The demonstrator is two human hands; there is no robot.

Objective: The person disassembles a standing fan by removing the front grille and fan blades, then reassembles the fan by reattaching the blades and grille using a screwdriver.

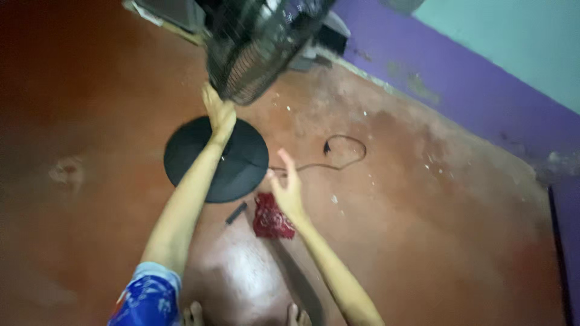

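Note:
A black standing fan's wire cage (257, 42) leans over at the top of the head view, above its round black base (241, 166) on the red floor. My left hand (219, 111) reaches up and grips the fan just under the cage. Lower and to the right, my right hand (287, 187) hovers with fingers spread, holding nothing, above a red patterned cloth (270, 220). The fan's black cord and plug (338, 154) lie curled on the floor to the right.
A small black piece (236, 212) lies beside the cloth. A purple and pale green wall (459, 72) runs along the right. Dark boxes (181, 12) stand at the top by the wall. My toes (193, 314) show at the bottom edge.

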